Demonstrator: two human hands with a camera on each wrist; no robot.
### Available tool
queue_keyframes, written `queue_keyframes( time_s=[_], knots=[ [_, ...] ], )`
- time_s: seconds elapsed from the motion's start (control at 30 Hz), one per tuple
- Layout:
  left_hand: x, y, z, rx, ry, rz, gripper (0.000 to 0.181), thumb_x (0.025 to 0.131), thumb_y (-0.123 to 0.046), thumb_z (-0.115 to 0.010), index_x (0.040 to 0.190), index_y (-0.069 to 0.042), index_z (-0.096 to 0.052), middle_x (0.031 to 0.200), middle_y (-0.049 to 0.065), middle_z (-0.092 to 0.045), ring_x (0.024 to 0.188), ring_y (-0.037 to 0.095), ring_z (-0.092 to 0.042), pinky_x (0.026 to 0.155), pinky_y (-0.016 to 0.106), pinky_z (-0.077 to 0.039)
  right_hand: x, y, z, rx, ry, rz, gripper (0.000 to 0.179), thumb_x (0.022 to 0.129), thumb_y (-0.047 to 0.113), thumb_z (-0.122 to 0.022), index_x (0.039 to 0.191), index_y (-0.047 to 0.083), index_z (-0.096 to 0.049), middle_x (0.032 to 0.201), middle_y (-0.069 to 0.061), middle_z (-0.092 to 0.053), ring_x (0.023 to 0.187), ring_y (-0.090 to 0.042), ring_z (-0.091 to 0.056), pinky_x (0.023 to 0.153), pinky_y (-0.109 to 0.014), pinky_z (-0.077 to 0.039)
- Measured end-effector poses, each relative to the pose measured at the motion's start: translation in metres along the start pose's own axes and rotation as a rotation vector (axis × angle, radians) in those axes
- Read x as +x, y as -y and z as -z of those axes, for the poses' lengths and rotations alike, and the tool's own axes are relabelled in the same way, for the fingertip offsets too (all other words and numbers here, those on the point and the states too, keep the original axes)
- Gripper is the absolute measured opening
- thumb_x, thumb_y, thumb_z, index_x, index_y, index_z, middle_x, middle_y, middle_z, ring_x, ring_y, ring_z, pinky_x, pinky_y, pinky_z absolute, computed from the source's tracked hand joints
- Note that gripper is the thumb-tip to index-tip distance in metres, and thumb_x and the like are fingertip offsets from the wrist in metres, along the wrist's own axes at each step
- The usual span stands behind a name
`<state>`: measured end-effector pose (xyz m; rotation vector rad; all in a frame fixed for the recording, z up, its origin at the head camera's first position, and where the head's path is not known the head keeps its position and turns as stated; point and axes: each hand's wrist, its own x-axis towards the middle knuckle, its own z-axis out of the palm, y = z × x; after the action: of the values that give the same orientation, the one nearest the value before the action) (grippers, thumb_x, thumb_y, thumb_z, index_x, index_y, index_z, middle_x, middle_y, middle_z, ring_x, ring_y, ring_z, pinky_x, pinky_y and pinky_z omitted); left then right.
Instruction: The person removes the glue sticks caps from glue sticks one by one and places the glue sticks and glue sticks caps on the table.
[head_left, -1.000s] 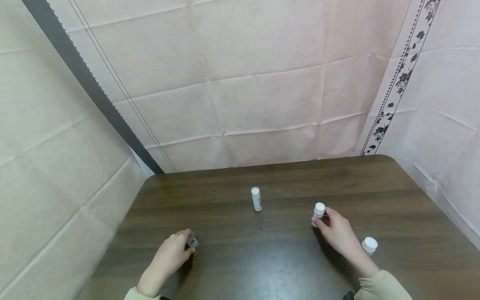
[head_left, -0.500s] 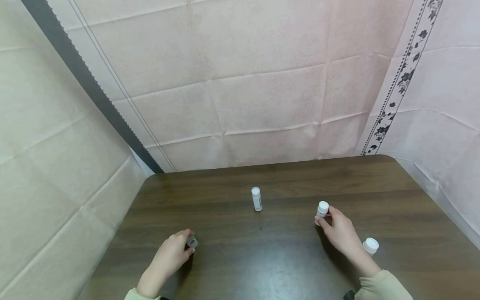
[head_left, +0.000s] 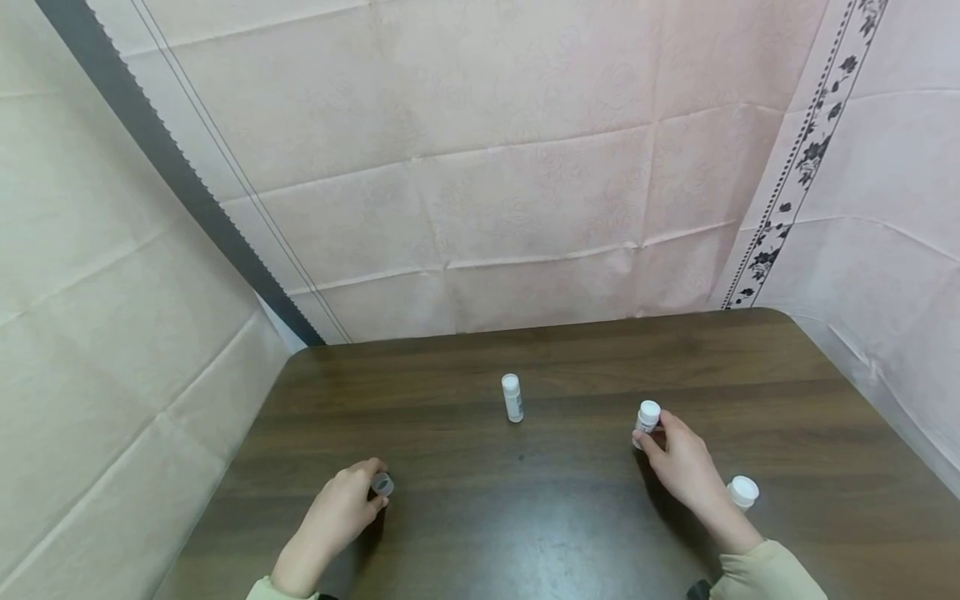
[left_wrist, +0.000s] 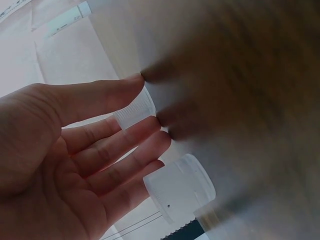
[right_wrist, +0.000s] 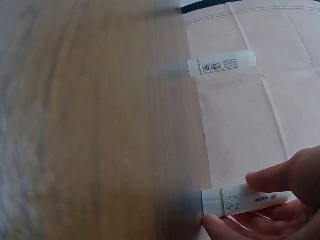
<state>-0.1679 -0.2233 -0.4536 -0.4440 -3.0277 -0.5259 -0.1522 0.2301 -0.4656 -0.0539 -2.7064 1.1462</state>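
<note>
On the left of the table my left hand (head_left: pixel 339 502) pinches a small translucent ribbed cap (left_wrist: pixel 136 112) between thumb and fingers; in the head view its hollow end faces up. A wider translucent cap (left_wrist: pixel 177 187) stands beside the fingers in the left wrist view, hidden by the hand from the head camera. Towards the right, my right hand (head_left: pixel 681 469) grips an upright white glue stick (right_wrist: pixel 240 201) by its sides, with thumb and fingers around the labelled tube. Its white top (head_left: pixel 650 410) shows in the head view.
A second glue stick (head_left: pixel 513 398) stands upright at the back middle, its barcode facing the right wrist camera. Right of my right wrist stands a white-topped container (head_left: pixel 743 490), its lower part partly hidden. Pale cloth (head_left: pixel 525 200) hangs behind the brown wooden table (head_left: pixel 480 533).
My right hand has shifted the glue stick slightly to the right and away from me. The left hand and its cap stay in place.
</note>
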Motion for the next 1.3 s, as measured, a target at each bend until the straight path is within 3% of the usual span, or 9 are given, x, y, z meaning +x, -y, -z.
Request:
queue_keyframes(
  time_s=[0.23,0.4,0.57,0.77,0.9,1.03,1.3],
  knots=[
    [-0.001,0.003,0.003,0.002,0.001,0.011,0.033,0.077,0.0,-0.085,0.103,-0.003,-0.066,0.097,0.008,-0.07,0.087,0.025,-0.07,0.073,0.045,-0.057,0.004,0.004,-0.001,0.018,0.046,-0.033,0.038,0.096,0.016,-0.068,0.12,-0.01,-0.052,0.11,-0.028,-0.064,0.101,-0.042,-0.063,0.084,-0.058,-0.052],
    [0.0,0.004,0.006,0.025,0.023,0.01,0.035,0.077,-0.002,-0.085,0.106,-0.003,-0.066,0.098,0.008,-0.07,0.088,0.025,-0.069,0.072,0.043,-0.057,0.007,0.01,-0.001,0.023,0.024,-0.012,0.068,0.095,0.021,-0.07,0.142,-0.014,-0.036,0.122,-0.034,-0.055,0.108,-0.045,-0.057,0.089,-0.061,-0.048],
    [-0.001,-0.004,0.013,0.117,0.013,-0.063,0.046,0.077,-0.01,-0.088,0.115,0.002,-0.064,0.105,0.014,-0.069,0.092,0.031,-0.068,0.073,0.044,-0.057,0.006,0.031,0.005,0.037,-0.069,0.036,0.082,0.094,0.023,-0.072,0.152,-0.011,-0.024,0.139,-0.035,-0.044,0.122,-0.049,-0.047,0.097,-0.065,-0.041],
    [0.006,-0.021,0.024,0.158,-0.056,-0.121,0.048,0.082,-0.018,-0.085,0.12,0.001,-0.064,0.112,0.015,-0.069,0.097,0.03,-0.067,0.077,0.044,-0.057,0.003,0.06,0.008,0.061,-0.246,0.146,0.076,0.091,0.019,-0.076,0.151,-0.004,-0.036,0.142,-0.029,-0.045,0.129,-0.047,-0.044,0.101,-0.065,-0.038],
    [0.016,-0.033,0.026,0.156,-0.076,-0.154,0.047,0.084,-0.02,-0.084,0.121,0.0,-0.064,0.115,0.015,-0.068,0.1,0.03,-0.067,0.081,0.045,-0.057,0.003,0.072,0.003,0.063,-0.281,0.195,0.07,0.09,0.018,-0.077,0.148,-0.002,-0.043,0.137,-0.024,-0.053,0.118,-0.043,-0.052,0.094,-0.059,-0.043],
    [0.024,-0.044,0.022,0.13,-0.078,-0.197,0.047,0.086,-0.022,-0.083,0.123,0.0,-0.064,0.117,0.015,-0.068,0.107,0.032,-0.066,0.084,0.047,-0.056,0.008,0.076,-0.005,0.063,-0.213,0.192,0.065,0.093,0.02,-0.074,0.147,-0.001,-0.045,0.133,-0.019,-0.058,0.105,-0.037,-0.058,0.085,-0.051,-0.048],
    [0.028,-0.062,0.018,0.128,-0.083,-0.273,0.046,0.087,-0.024,-0.081,0.122,-0.002,-0.064,0.113,0.011,-0.068,0.102,0.028,-0.067,0.082,0.043,-0.057,0.033,0.072,-0.038,0.164,0.015,0.126,0.066,0.093,0.02,-0.074,0.148,0.0,-0.043,0.138,-0.022,-0.055,0.119,-0.04,-0.058,0.096,-0.051,-0.05]
  ],
)
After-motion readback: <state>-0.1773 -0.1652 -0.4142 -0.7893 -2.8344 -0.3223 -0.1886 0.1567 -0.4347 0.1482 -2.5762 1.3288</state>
